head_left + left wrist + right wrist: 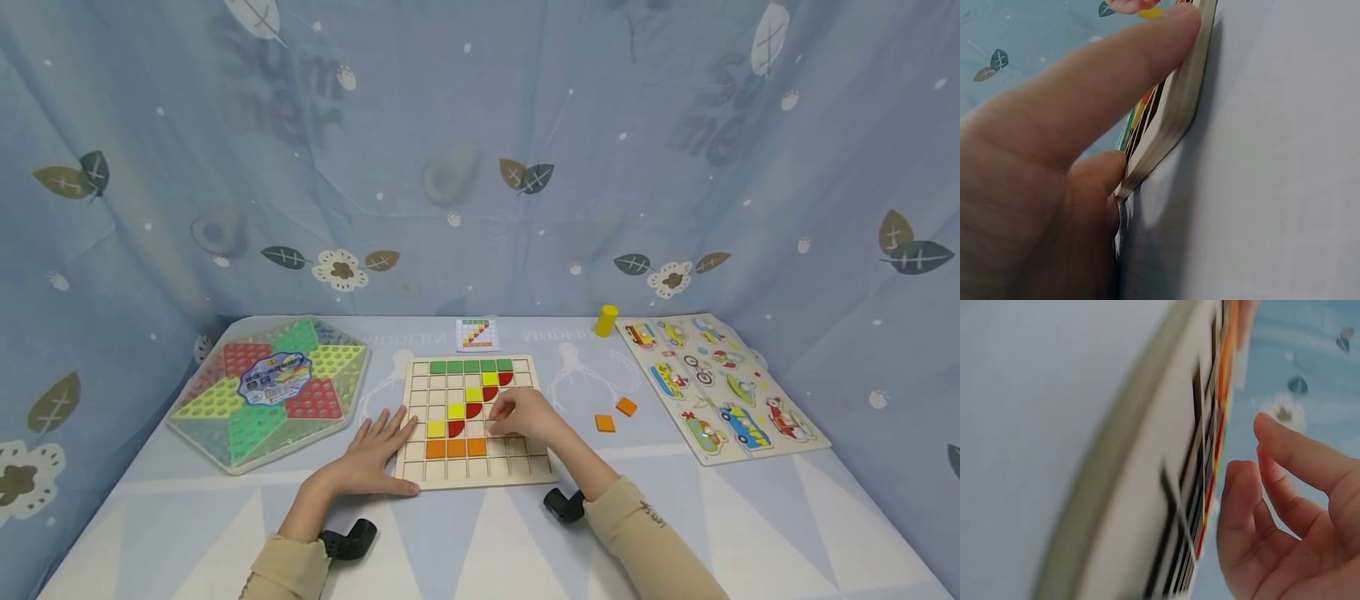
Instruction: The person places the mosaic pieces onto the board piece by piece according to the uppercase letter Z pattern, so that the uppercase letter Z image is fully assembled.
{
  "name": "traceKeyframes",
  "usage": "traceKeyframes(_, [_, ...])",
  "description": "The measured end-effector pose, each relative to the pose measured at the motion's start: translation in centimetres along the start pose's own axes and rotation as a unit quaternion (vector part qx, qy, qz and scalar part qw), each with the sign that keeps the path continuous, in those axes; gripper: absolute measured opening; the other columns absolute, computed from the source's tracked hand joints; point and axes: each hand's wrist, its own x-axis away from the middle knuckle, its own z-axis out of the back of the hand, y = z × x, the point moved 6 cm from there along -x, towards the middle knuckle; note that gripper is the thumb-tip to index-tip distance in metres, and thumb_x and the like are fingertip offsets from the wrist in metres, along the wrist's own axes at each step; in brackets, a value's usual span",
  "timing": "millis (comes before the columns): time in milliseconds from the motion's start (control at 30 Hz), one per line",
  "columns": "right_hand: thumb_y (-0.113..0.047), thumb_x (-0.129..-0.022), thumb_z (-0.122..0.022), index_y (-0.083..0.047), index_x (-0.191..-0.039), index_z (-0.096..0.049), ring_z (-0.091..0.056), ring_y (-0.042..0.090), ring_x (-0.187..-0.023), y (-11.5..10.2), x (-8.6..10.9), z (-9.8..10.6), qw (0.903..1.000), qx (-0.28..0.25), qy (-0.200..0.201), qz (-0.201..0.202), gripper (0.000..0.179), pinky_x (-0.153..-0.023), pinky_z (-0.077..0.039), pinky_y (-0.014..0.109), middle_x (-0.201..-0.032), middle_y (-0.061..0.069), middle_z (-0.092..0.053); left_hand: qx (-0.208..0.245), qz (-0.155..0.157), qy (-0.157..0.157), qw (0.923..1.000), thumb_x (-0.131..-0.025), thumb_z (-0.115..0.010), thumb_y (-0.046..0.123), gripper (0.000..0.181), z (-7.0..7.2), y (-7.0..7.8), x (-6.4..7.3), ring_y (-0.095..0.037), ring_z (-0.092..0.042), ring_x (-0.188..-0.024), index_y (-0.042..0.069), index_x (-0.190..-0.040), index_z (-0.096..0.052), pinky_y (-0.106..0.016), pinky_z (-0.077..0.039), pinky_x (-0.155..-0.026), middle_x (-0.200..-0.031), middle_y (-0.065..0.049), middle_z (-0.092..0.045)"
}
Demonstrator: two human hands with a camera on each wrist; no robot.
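A wooden grid board (480, 472) lies flat at the middle of the table. Along its top runs a row of green square tiles (471, 367); yellow squares (456, 412) and red quarter-circle tiles (473, 410) step diagonally below. Three orange tiles (456, 448) sit in a lower row. My left hand (367, 462) is spread at the board's left side, its thumb (1110, 75) touching the front edge. Over the board's right part hovers my right hand (525, 417); in the right wrist view its bent fingers (1294, 512) stand apart from the thumb, with no tile visible between.
Two loose orange tiles (604, 423) lie right of the board. Behind it is a small pattern card (476, 335). A yellow cylinder (606, 322) stands at the back right, beside a vehicle picture puzzle (720, 387). A hexagonal Chinese checkers set (273, 392) lies left.
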Motion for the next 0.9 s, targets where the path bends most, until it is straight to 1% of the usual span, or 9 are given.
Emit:
traceKeyframes(133, [-0.008, -0.074, -0.076, -0.008, -0.079, -0.065, -0.051, 0.016, -0.067, 1.7, 0.4, 2.3, 0.9991, -0.014, 0.029, -0.027, 0.011, -0.058, -0.043, 0.025, -0.073, 0.001, -0.057, -0.001, -0.001, 0.002, 1.0, -0.072, -0.07, 0.055, 0.104, -0.1, -0.1, 0.0, -0.041, 0.005, -0.139, 0.006, -0.148, -0.019, -0.057, 0.005, -0.108, -0.154, -0.019, -0.003])
traceKeyframes(233, [-0.002, -0.074, -0.072, -0.005, -0.084, -0.066, -0.053, 0.018, -0.072, 3.2, 1.0, 4.2, 0.9975, -0.012, 0.05, -0.048, 0.012, -0.06, -0.044, 0.027, -0.079, 0.004, -0.06, -0.003, 0.0, 0.003, 1.0, -0.072, -0.07, 0.055, 0.104, -0.1, -0.3, 0.0, -0.041, 0.005, -0.139, 0.007, -0.148, -0.019, -0.057, 0.005, -0.108, -0.154, -0.018, -0.003])
traceKeyframes(367, [0.007, -0.071, -0.065, -0.004, -0.089, -0.066, -0.055, 0.02, -0.073, 5.7, 2.2, 6.8, 0.9928, 0.036, 0.08, -0.082, 0.021, -0.059, -0.046, 0.028, -0.09, 0.008, -0.063, -0.002, -0.004, 0.003, 1.0, -0.072, -0.07, 0.055, 0.104, -0.2, -0.3, 0.0, -0.041, 0.004, -0.139, 0.007, -0.148, -0.019, -0.057, 0.005, -0.108, -0.154, -0.018, -0.003])
traceKeyframes(467, [0.008, -0.069, -0.064, -0.005, -0.09, -0.066, -0.053, 0.02, -0.073, 7.5, 3.0, 8.4, 0.9863, 0.082, 0.092, -0.11, 0.025, -0.059, -0.045, 0.028, -0.093, 0.009, -0.063, -0.002, -0.005, 0.001, 1.0, -0.072, -0.07, 0.055, 0.103, -0.2, -0.2, 0.0, -0.041, 0.004, -0.139, 0.007, -0.148, -0.019, -0.057, 0.005, -0.108, -0.154, -0.018, -0.003])
traceKeyframes(567, [0.006, -0.069, -0.066, -0.005, -0.091, -0.065, -0.053, 0.021, -0.073, 9.0, 3.7, 9.4, 0.9831, 0.099, 0.082, -0.13, 0.025, -0.06, -0.045, 0.03, -0.094, 0.01, -0.062, 0.001, -0.008, 0.002, 1.0, -0.072, -0.071, 0.053, 0.103, -0.1, -0.1, 0.0, -0.042, 0.004, -0.139, 0.005, -0.148, -0.019, -0.058, 0.005, -0.108, -0.154, -0.02, -0.003])
traceKeyframes(667, [0.003, -0.07, -0.07, -0.004, -0.092, -0.066, -0.054, 0.021, -0.075, 10.0, 4.2, 9.9, 0.9829, 0.1, 0.064, -0.141, 0.023, -0.063, -0.046, 0.031, -0.093, 0.01, -0.062, 0.002, -0.008, 0.003, 1.0, -0.072, -0.071, 0.053, 0.104, 0.0, 0.0, 0.1, -0.042, 0.004, -0.139, 0.005, -0.148, -0.019, -0.058, 0.005, -0.108, -0.153, -0.02, -0.003])
traceKeyframes(800, [-0.002, -0.071, -0.072, -0.003, -0.09, -0.067, -0.053, 0.02, -0.073, 10.5, 4.5, 10.1, 0.9823, 0.108, 0.05, -0.145, 0.019, -0.063, -0.045, 0.031, -0.087, 0.008, -0.062, 0.0, -0.009, 0.003, 1.0, -0.073, -0.071, 0.053, 0.103, 0.0, 0.1, 0.1, -0.042, 0.004, -0.139, 0.005, -0.148, -0.018, -0.058, 0.005, -0.108, -0.154, -0.02, -0.002])
traceKeyframes(900, [-0.004, -0.072, -0.074, -0.002, -0.087, -0.067, -0.051, 0.02, -0.071, 10.5, 4.6, 10.2, 0.9817, 0.118, 0.048, -0.141, 0.017, -0.061, -0.043, 0.03, -0.082, 0.006, -0.06, 0.001, -0.01, 0.003, 0.9999, -0.073, -0.071, 0.052, 0.103, 0.1, 0.1, 0.1, -0.042, 0.004, -0.139, 0.005, -0.148, -0.018, -0.058, 0.005, -0.108, -0.153, -0.02, -0.003])
